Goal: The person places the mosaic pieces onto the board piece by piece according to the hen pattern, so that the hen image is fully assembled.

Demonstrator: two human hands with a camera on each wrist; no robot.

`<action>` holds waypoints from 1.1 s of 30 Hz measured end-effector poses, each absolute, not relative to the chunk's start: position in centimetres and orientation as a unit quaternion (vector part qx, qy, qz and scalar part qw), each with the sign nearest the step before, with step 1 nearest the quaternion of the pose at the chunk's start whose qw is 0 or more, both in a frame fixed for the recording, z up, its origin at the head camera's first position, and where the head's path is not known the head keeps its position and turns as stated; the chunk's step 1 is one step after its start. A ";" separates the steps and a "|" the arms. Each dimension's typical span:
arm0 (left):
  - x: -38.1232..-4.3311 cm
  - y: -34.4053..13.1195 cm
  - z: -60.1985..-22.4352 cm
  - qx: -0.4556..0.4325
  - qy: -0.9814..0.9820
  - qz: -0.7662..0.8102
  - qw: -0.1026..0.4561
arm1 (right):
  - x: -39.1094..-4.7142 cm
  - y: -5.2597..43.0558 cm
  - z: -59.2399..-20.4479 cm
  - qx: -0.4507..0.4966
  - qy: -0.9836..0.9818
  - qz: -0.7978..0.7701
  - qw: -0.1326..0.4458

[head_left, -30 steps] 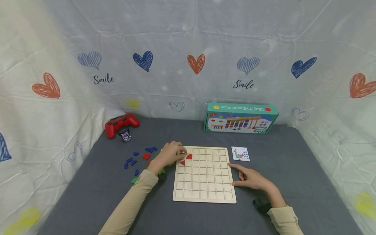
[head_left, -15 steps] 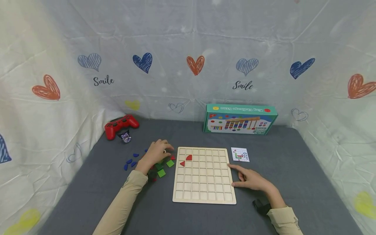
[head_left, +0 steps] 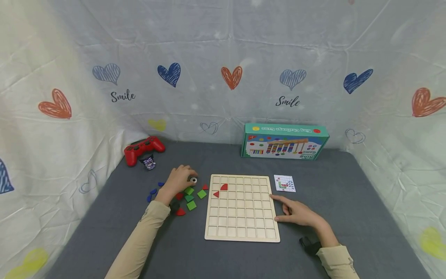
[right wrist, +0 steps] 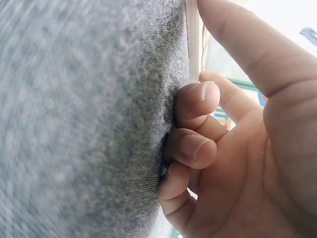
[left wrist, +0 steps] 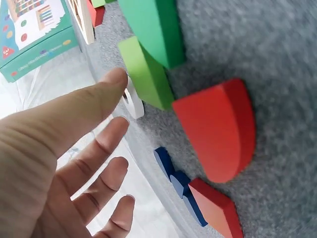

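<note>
My left hand point(head_left: 177, 180) hovers over loose pieces left of the wooden grid board point(head_left: 244, 209). Its thumb and fingers are spread apart with nothing between them in the left wrist view. Just past the thumb tip is a white ring point(left wrist: 132, 101); beside it lie a light green piece point(left wrist: 146, 74), a darker green piece point(left wrist: 158, 29) and a red round-ended piece point(left wrist: 220, 129). On the board's upper left sit a red quarter-round piece point(head_left: 224, 187) and a red triangle point(head_left: 216, 194). My right hand point(head_left: 296, 211) touches the board's right edge with index finger and thumb, other fingers curled under.
Blue half-round pieces point(head_left: 153, 191) lie left of my left hand. A red game controller point(head_left: 143, 149) and a small figure point(head_left: 148, 162) stand at the back left. Behind the board are a pattern card point(head_left: 285, 183) and a green game box point(head_left: 283, 141).
My left hand has withdrawn from the board's upper left and moved left over the loose pieces, uncovering green and red ones. The right hand stays on the board's edge.
</note>
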State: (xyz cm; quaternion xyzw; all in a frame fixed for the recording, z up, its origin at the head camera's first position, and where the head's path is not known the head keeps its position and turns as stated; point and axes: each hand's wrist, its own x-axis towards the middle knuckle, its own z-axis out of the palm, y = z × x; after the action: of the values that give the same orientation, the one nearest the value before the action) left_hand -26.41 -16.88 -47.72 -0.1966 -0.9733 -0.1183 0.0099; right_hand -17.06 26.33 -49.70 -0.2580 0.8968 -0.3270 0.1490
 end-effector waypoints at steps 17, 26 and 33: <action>-26.7 -16.8 -47.5 -0.191 -0.977 -0.091 -0.004 | -17.0 26.2 -49.6 -0.258 0.896 -0.330 0.148; -26.5 -16.1 -47.4 -0.218 -0.972 -0.092 0.007 | -17.0 26.2 -49.6 -0.256 0.897 -0.329 0.150; -26.2 -15.1 -47.4 -0.240 -0.965 -0.109 0.005 | -17.0 26.2 -49.6 -0.252 0.898 -0.328 0.151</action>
State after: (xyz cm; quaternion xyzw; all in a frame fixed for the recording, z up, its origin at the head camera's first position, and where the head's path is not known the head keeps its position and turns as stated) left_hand -26.24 -15.09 -47.40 -0.2405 -0.9645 -0.1090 0.0052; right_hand -16.97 26.23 -49.55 -0.2517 0.8978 -0.3282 0.1510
